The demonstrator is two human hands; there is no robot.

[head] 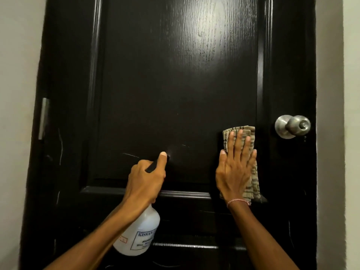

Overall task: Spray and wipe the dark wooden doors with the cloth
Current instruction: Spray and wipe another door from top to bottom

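Two bare hands worked at a dark wooden door (175, 84) that filled the view, its raised centre panel glossy with a pale reflection near the top. The left hand (146, 180) was wrapped around the neck and black trigger head of a white spray bottle (139, 232), its fingers (162, 159) closed on it and one of them stretched forward along the top of the nozzle, which pointed at the lower part of the panel. The bottle's body hung below the wrist, a printed label partly readable on it. The right hand (236, 168) lay flat and spread, fingers fully extended, pressing a folded beige cloth with dark stripes (251, 180) against the panel's lower right corner, beside the moulding. A thin pink bracelet (238, 201) circled that wrist. A silver round doorknob (293, 126) sat to the right of the cloth, apart from it. A metal hinge (44, 117) showed on the door's left edge, with pale walls (17, 75) on both sides.
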